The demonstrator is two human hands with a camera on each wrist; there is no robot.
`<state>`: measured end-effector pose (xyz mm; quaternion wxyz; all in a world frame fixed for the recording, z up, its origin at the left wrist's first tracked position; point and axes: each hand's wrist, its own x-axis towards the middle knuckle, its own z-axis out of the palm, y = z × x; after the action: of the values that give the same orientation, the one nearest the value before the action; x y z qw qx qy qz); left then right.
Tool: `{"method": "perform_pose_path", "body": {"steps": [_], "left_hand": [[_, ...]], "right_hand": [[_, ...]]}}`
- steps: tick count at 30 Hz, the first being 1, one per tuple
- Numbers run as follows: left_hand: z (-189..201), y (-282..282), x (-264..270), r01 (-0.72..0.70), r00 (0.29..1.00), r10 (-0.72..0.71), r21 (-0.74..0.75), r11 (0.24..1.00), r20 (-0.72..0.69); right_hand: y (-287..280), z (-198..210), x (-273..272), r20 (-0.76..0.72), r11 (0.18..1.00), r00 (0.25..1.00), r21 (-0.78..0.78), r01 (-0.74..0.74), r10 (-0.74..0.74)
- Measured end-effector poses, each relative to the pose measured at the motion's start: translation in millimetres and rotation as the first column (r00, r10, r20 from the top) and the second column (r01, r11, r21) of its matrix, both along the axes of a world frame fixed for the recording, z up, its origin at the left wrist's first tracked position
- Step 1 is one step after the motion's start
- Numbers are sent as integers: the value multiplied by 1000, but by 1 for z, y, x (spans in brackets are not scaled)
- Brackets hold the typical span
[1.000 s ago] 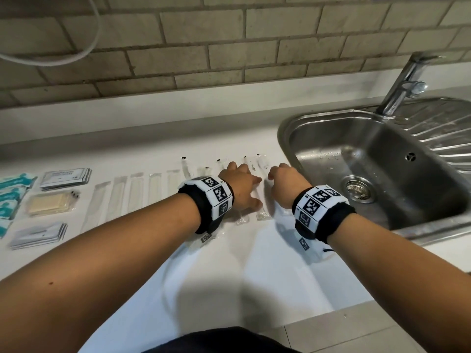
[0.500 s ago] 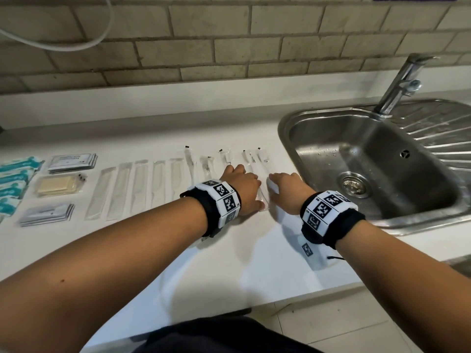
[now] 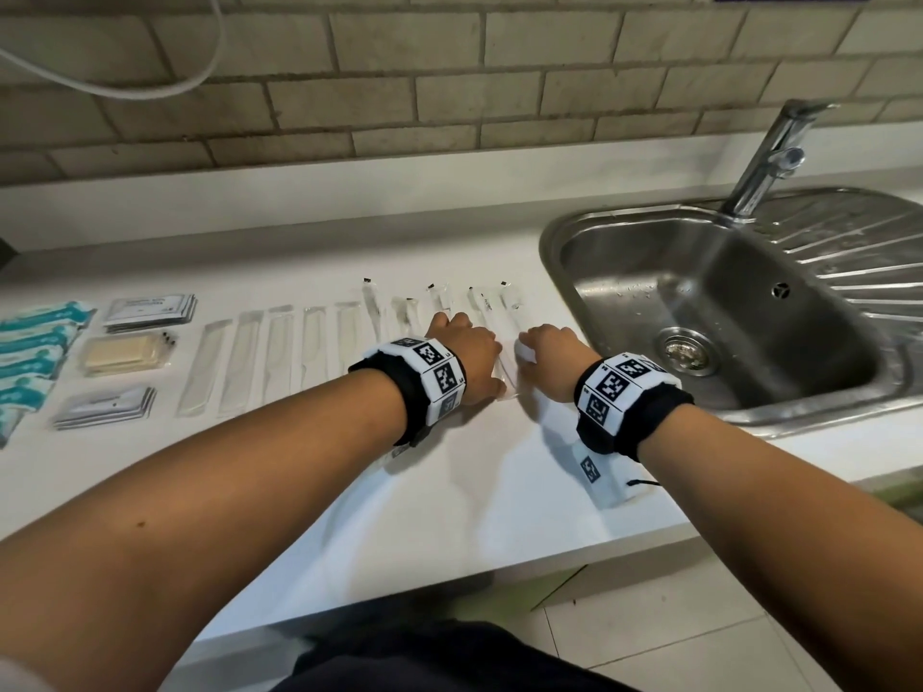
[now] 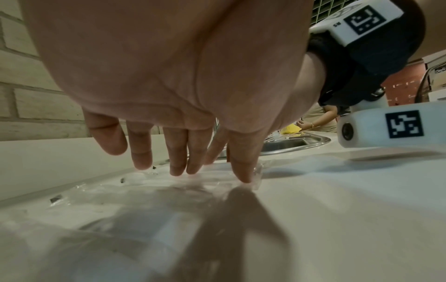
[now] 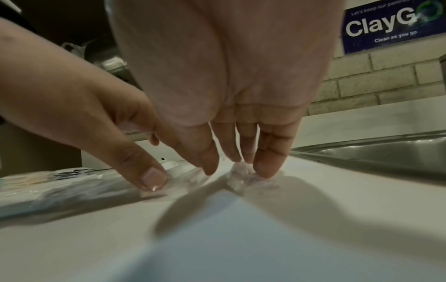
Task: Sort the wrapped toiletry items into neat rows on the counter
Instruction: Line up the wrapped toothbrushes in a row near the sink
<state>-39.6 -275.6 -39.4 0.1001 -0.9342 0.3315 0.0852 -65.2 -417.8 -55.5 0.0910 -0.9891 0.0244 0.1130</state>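
Light, slick, crinkly clear sachets [image 3: 504, 337]; best slid flat. Left hand [image 3: 467, 359] pressing one, fingers straight; right hand [image 3: 549, 354] seemingly likewise.

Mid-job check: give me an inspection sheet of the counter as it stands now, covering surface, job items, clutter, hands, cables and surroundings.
Surface: white counter, dry as far as visible.
Job's things: clear-wrapped long items lie side by side in a row; teal packets, flat sachet stacks and a beige wrapped bar sit at the left.
Clutter: nothing seen.
Grippers: left hand with straight fingers pressing the wrapped items; right hand fingertips on a crumpled clear wrapper, no closed grip.
Cables: white cable hanging on the wall.
Surroundings: steel sink, faucet, brick wall.
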Motion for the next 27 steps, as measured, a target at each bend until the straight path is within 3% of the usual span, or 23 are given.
{"method": "perform_pose_path", "body": {"steps": [9,21,27], "left_hand": [[-3,-8,7,-24,999,23,-13,1000,-33],[-2,-9,8,-30,999,29,-23,999,-30],[5,-3,5,-55,998,52,-99,994,-28]], "right_hand": [[0,5,4,20,994,998,91,59,-61],[-2,6,5,18,997,998,50,64,-65],[2,12,4,49,995,995,57,87,-90]]}}
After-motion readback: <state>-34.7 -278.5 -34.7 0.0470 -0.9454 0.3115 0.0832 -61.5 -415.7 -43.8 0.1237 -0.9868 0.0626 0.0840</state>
